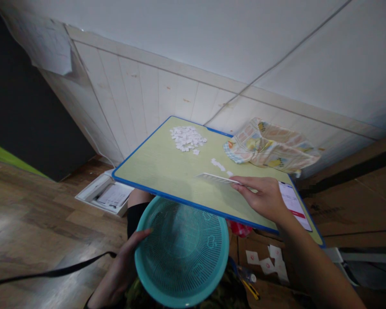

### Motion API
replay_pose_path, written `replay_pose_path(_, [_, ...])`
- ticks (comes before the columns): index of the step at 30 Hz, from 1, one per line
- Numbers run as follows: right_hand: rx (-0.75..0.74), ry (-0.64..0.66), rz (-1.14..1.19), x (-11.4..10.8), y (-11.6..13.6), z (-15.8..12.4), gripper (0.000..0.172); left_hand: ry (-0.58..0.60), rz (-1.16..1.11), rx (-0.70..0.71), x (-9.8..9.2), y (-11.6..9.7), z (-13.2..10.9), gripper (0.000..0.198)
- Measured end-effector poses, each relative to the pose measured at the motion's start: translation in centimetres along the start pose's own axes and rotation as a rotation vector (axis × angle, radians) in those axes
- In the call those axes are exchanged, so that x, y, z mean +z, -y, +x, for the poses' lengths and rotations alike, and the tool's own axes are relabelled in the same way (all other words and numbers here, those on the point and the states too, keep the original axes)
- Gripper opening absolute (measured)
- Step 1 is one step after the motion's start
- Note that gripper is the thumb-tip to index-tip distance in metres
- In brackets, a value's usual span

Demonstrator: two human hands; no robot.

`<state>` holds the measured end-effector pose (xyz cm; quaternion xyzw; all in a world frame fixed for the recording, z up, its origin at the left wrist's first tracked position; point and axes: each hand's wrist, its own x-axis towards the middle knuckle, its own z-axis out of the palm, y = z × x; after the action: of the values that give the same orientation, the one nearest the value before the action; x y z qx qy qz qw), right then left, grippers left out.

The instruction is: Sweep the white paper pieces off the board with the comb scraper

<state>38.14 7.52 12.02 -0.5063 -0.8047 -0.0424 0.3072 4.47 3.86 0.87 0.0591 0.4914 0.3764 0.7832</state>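
Note:
My left hand [126, 253] grips the left rim of a turquoise plastic colander [209, 266], thumb over the edge. The colander rests at my lap, below the front edge of the small table [154, 159]; no contents show in it. Above the tabletop, my right hand [263, 195] pinches one end of a thin white card [216, 177], seen nearly edge-on, with a row of marks or slots too blurred to make out. Beyond it, a few white paper pieces [218, 164] lie in a short line. A pile of small white paper pieces [188, 138] sits farther back.
A patterned cloth [273, 146] lies crumpled at the table's back right. A phone [294, 204] lies near the right edge. An open white box [106, 194] is on the floor at left. Printed paper squares [266, 265] and a yellow cutter [251, 290] lie low at right.

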Motion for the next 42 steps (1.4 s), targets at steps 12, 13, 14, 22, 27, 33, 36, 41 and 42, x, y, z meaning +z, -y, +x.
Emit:
replay_pose_path(12, [-0.001, -0.011, 0.008, -0.4, 0.2, -1.2, 0.017, 0.056, 0.017, 0.036, 0.5, 0.0, -0.4, 0.028])
replay_pose_path(13, [-0.008, -0.007, 0.021, -0.2, 0.4, -1.1, 0.017, 0.057, 0.026, 0.04, 0.5, 0.0, -0.5, 0.031])
replay_pose_path(14, [-0.015, -0.001, 0.034, -0.1, 0.6, -1.0, 0.017, 0.052, 0.036, 0.042, 0.5, 0.0, -0.5, 0.034])
replay_pose_path(22, [-0.068, 0.053, 0.095, 0.3, 1.2, -0.2, 0.024, 0.035, 0.059, 0.023, 0.7, -0.1, -0.5, 0.044])
replay_pose_path(27, [-0.09, 0.106, 0.098, -1.1, 1.0, -0.7, 0.021, 0.028, 0.052, 0.056, 0.7, -0.1, -0.6, 0.027])
replay_pose_path(33, [-0.024, 0.008, 0.012, -1.0, 0.1, -0.9, 0.018, 0.056, 0.062, 0.025, 0.9, -0.1, -1.1, 0.022])
replay_pose_path(36, [-0.023, 0.037, 0.022, -0.4, 0.0, -0.9, 0.02, 0.069, 0.059, 0.046, 0.7, -0.1, -1.0, 0.02])
replay_pose_path(41, [-0.027, 0.097, 0.061, -0.9, 0.3, -1.5, 0.023, 0.087, 0.053, 0.055, 0.4, -0.2, -0.9, 0.024])
replay_pose_path(42, [-0.027, 0.106, 0.067, -1.1, 0.4, -1.7, 0.023, 0.071, 0.055, 0.052, 0.5, -0.2, -0.9, 0.024])
